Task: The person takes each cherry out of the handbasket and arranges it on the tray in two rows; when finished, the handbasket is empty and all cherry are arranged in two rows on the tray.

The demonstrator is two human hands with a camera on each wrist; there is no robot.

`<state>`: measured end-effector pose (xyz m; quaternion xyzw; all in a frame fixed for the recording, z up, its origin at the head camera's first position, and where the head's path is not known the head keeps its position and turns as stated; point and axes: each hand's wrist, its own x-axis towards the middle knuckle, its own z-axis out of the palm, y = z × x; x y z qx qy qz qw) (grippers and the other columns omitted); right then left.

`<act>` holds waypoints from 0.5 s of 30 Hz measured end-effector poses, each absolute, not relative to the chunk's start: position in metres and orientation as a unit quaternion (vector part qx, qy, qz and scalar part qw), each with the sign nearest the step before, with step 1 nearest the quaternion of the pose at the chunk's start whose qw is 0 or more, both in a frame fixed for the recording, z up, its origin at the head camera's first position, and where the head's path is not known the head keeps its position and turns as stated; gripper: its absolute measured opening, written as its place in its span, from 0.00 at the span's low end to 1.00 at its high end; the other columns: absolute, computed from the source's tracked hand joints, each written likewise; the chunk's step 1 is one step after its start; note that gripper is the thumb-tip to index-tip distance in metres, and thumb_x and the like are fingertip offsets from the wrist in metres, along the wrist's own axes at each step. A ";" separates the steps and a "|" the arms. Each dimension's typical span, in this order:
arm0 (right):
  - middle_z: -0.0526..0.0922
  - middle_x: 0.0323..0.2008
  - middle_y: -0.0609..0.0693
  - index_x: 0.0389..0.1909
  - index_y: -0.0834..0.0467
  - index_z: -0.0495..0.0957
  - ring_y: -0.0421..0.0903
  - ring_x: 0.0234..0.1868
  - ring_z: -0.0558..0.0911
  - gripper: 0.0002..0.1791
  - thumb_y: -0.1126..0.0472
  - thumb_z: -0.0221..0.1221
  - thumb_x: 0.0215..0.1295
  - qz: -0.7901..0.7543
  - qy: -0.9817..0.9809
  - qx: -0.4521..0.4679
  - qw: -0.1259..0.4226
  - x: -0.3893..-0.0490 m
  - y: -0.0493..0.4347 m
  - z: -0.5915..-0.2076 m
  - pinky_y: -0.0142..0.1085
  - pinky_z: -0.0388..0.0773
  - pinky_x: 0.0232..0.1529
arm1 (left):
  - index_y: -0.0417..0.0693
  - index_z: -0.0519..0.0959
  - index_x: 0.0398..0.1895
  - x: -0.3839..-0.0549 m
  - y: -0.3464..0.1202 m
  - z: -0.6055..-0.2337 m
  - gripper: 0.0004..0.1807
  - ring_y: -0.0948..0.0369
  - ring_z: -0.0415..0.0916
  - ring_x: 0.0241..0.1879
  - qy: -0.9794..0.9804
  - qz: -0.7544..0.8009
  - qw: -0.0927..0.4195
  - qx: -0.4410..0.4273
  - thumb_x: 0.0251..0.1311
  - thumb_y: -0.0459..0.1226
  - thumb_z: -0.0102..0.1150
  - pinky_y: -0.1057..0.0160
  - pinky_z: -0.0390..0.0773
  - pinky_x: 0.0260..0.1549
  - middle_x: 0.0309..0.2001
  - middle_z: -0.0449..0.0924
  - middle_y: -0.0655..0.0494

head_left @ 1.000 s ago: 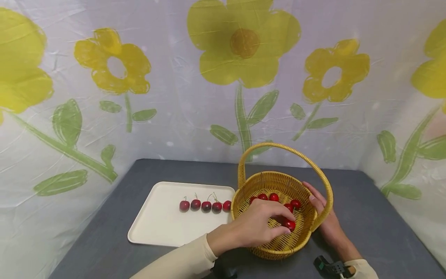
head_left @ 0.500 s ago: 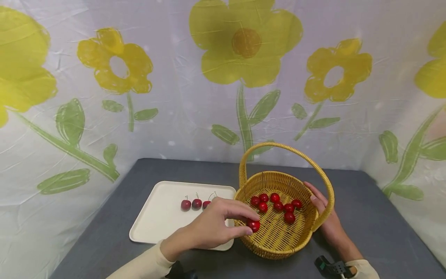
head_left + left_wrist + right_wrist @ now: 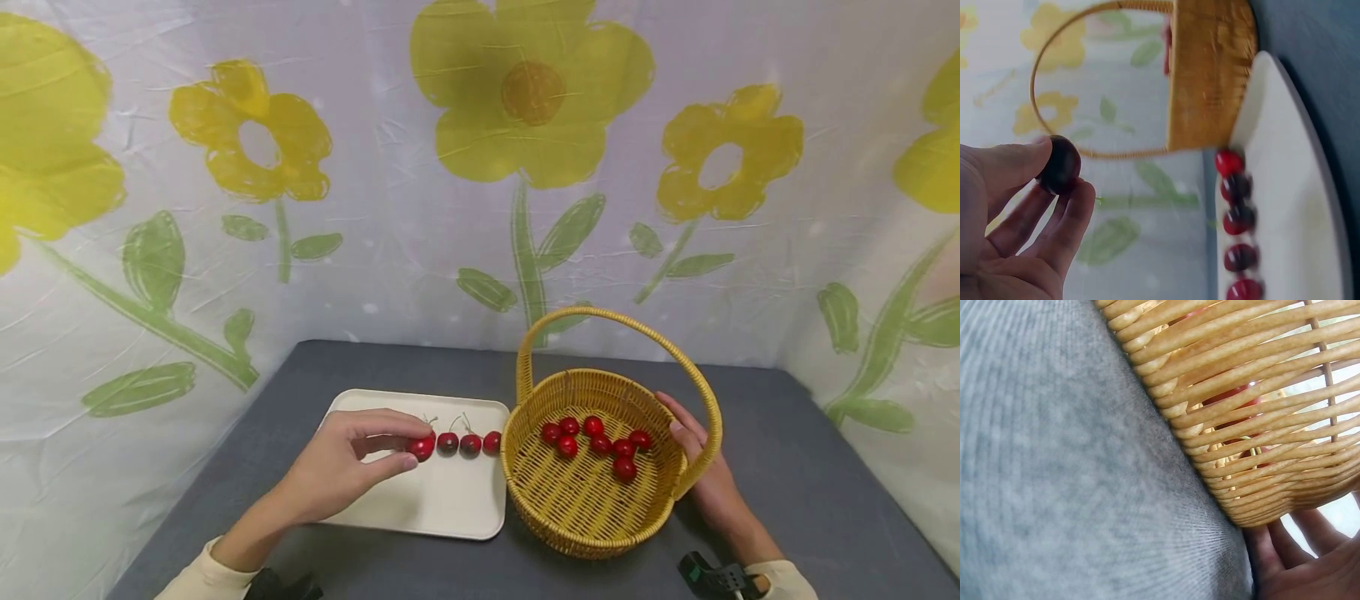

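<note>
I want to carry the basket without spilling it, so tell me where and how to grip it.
I'd wrap the fingers round the top of the handle, coming from above. It arches high over the open basket, its top untouched, whereas the right hand is at the side wall. Lift level, since the cherries inside look loose.

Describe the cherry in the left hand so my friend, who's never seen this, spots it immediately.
On the dark table, find the white tray beside the yellow wicker basket. Over the tray is the left hand. Its cherry is the only one pinched; the other cherries lie on the tray or in the basket.
</note>
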<state>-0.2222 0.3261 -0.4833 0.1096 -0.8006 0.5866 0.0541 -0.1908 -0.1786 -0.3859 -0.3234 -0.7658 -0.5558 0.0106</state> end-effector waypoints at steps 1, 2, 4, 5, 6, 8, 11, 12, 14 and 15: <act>0.60 0.85 0.63 0.89 0.48 0.54 0.22 0.71 0.71 0.31 0.47 0.37 0.93 0.586 -0.801 0.109 0.054 -0.222 0.326 -0.483 0.20 0.76 0.61 | 0.49 0.90 0.57 -0.191 -0.185 -0.388 0.18 0.60 0.90 0.54 -0.768 -0.557 0.015 -0.316 0.65 0.29 0.76 0.61 0.88 0.57 0.55 0.92 0.50; 0.60 0.85 0.63 0.89 0.48 0.54 0.22 0.71 0.72 0.31 0.47 0.37 0.93 0.586 -0.801 0.109 0.055 -0.222 0.326 -0.483 0.20 0.76 0.61 | 0.48 0.90 0.57 -0.192 -0.191 -0.390 0.18 0.60 0.91 0.54 -0.769 -0.559 0.016 -0.311 0.65 0.29 0.75 0.61 0.88 0.57 0.55 0.92 0.50; 0.61 0.85 0.63 0.89 0.49 0.54 0.22 0.71 0.72 0.31 0.47 0.37 0.93 0.583 -0.803 0.110 0.055 -0.222 0.326 -0.483 0.20 0.76 0.61 | 0.47 0.90 0.57 -0.193 -0.203 -0.395 0.18 0.60 0.91 0.54 -0.771 -0.562 0.020 -0.299 0.65 0.28 0.75 0.61 0.88 0.57 0.54 0.92 0.50; 0.61 0.85 0.63 0.89 0.49 0.54 0.22 0.71 0.72 0.31 0.47 0.37 0.93 0.582 -0.804 0.110 0.056 -0.222 0.326 -0.484 0.20 0.76 0.61 | 0.46 0.90 0.57 -0.193 -0.208 -0.397 0.18 0.60 0.91 0.53 -0.773 -0.563 0.022 -0.293 0.65 0.28 0.75 0.61 0.88 0.56 0.54 0.92 0.48; 0.61 0.85 0.63 0.89 0.49 0.54 0.22 0.71 0.72 0.31 0.47 0.37 0.93 0.581 -0.804 0.110 0.056 -0.222 0.326 -0.483 0.20 0.76 0.61 | 0.46 0.90 0.56 -0.194 -0.213 -0.399 0.17 0.61 0.91 0.53 -0.776 -0.562 0.023 -0.284 0.64 0.28 0.76 0.61 0.88 0.56 0.54 0.92 0.48; 0.61 0.85 0.62 0.89 0.47 0.54 0.21 0.71 0.71 0.31 0.47 0.37 0.93 0.578 -0.807 0.107 0.054 -0.222 0.326 -0.483 0.19 0.75 0.61 | 0.46 0.90 0.56 -0.196 -0.222 -0.402 0.17 0.61 0.91 0.52 -0.784 -0.559 0.024 -0.268 0.64 0.28 0.76 0.63 0.89 0.54 0.53 0.92 0.47; 0.60 0.86 0.61 0.89 0.46 0.54 0.21 0.71 0.70 0.31 0.46 0.37 0.93 0.580 -0.807 0.102 0.052 -0.222 0.326 -0.482 0.19 0.75 0.62 | 0.44 0.91 0.55 -0.202 -0.233 -0.407 0.16 0.62 0.92 0.50 -0.796 -0.551 0.028 -0.250 0.63 0.29 0.77 0.63 0.89 0.52 0.52 0.92 0.46; 0.60 0.86 0.61 0.89 0.46 0.54 0.21 0.71 0.70 0.31 0.45 0.37 0.93 0.580 -0.807 0.101 0.051 -0.222 0.326 -0.482 0.19 0.74 0.62 | 0.44 0.91 0.54 -0.205 -0.235 -0.408 0.16 0.62 0.92 0.50 -0.799 -0.548 0.028 -0.246 0.63 0.30 0.78 0.63 0.89 0.51 0.51 0.93 0.46; 0.60 0.86 0.61 0.89 0.47 0.54 0.21 0.71 0.70 0.31 0.45 0.37 0.93 0.581 -0.806 0.101 0.051 -0.223 0.326 -0.482 0.19 0.74 0.62 | 0.43 0.91 0.54 -0.210 -0.240 -0.412 0.16 0.62 0.92 0.50 -0.809 -0.535 0.032 -0.242 0.63 0.30 0.78 0.64 0.90 0.50 0.50 0.93 0.47; 0.60 0.86 0.61 0.89 0.47 0.54 0.21 0.71 0.70 0.31 0.45 0.37 0.93 0.581 -0.806 0.102 0.051 -0.223 0.326 -0.483 0.19 0.74 0.62 | 0.44 0.91 0.53 -0.213 -0.242 -0.414 0.16 0.62 0.92 0.49 -0.815 -0.526 0.037 -0.242 0.62 0.30 0.78 0.65 0.90 0.49 0.49 0.93 0.48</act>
